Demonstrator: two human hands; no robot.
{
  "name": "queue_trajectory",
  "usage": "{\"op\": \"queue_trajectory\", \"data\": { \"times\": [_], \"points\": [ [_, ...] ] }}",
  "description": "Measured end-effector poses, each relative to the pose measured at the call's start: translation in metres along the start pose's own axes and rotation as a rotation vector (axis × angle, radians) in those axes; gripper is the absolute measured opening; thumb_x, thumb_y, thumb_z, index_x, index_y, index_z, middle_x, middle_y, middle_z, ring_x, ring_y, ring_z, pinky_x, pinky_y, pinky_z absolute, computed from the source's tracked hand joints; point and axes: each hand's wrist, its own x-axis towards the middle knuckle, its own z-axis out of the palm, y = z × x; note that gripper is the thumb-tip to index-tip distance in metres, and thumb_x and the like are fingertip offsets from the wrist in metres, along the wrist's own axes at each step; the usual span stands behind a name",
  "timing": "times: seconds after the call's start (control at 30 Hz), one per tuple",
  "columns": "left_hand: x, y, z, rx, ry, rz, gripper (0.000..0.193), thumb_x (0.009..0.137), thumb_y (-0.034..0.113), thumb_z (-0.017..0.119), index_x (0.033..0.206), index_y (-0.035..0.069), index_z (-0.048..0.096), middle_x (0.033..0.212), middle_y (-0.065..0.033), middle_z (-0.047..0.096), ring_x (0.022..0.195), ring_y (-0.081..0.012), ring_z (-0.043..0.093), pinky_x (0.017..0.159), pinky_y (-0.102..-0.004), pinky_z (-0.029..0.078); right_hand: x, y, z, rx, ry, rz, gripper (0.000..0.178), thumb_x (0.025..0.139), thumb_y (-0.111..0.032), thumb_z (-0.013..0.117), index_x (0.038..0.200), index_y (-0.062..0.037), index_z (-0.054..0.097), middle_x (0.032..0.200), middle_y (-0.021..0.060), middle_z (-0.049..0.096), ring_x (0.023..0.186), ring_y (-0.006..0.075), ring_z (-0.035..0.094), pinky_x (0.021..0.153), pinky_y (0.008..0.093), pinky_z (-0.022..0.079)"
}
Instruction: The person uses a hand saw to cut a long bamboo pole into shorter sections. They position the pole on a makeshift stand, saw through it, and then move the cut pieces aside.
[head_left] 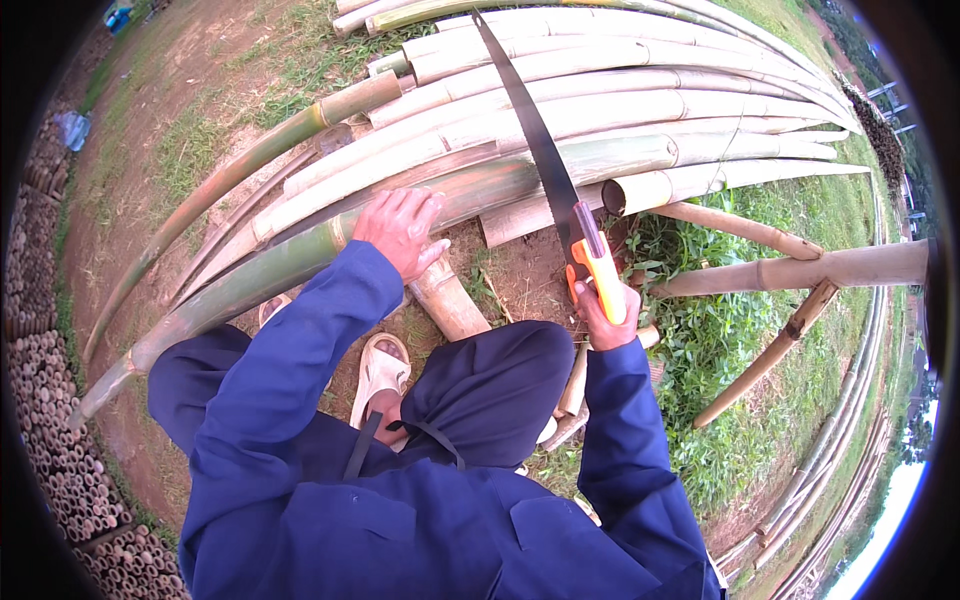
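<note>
A hand saw (545, 150) with a long dark blade and an orange-yellow handle is in my right hand (612, 318), fingers closed round the grip. Its blade points up and away, passing across the view of the bamboo poles; whether it touches any of them I cannot tell. My left hand (400, 232) grips the top of a thick green bamboo pole (290, 258), fingers over its far side and thumb apart. That pole runs from the lower left up to the right. Just right of the blade, another bamboo pole (690, 183) shows a hollow cut end.
Many pale bamboo poles (600, 65) lie side by side ahead. A short bamboo piece (447, 298) sits by my knees. Right, a bamboo frame (770, 275) stands over green weeds (690, 350). Cut bamboo is stacked (70, 480) at far left.
</note>
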Motion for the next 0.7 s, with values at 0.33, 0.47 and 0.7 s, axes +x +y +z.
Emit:
{"op": "queue_trajectory", "data": {
  "times": [0.33, 0.47, 0.7],
  "points": [
    [0.093, -0.021, 0.039, 0.040, 0.021, -0.256, 0.030, 0.092, 0.030, 0.071, 0.116, 0.012, 0.072, 0.112, -0.0092, 0.068, 0.112, -0.0301, 0.061, 0.099, -0.0443, 0.046, 0.000, -0.001, -0.001, -0.038, -0.011, -0.001, 0.019, 0.085, 0.002, 0.076, 0.104, 0.0020, 0.076, 0.083, 0.0087, 0.073, 0.074, 0.0153, 0.066, 0.070, 0.0309, 0.052],
    [0.103, -0.033, 0.041, 0.079, -0.240, -0.252, 0.019, 0.095, 0.034, 0.064, 0.103, 0.019, 0.072, 0.101, -0.0073, 0.073, 0.106, -0.0274, 0.068, 0.098, -0.0440, 0.048, -0.005, 0.001, -0.006, -0.009, -0.001, 0.110, 0.010, 0.088, 0.003, 0.074, 0.098, 0.0030, 0.071, 0.090, 0.0052, 0.066, 0.077, 0.0118, 0.065, 0.070, 0.0274, 0.053],
    [0.060, -0.122, -0.007, 0.055, -0.259, -0.435, 0.021, 0.090, 0.030, 0.075, 0.104, 0.015, 0.075, 0.091, -0.0152, 0.073, 0.091, -0.0371, 0.070, 0.083, -0.0493, 0.055, -0.005, 0.004, -0.004, -0.010, 0.013, 0.087, 0.018, 0.088, 0.000, 0.077, 0.106, 0.0039, 0.075, 0.093, 0.0080, 0.070, 0.079, 0.0125, 0.065, 0.071, 0.0286, 0.051]
  ]
}}
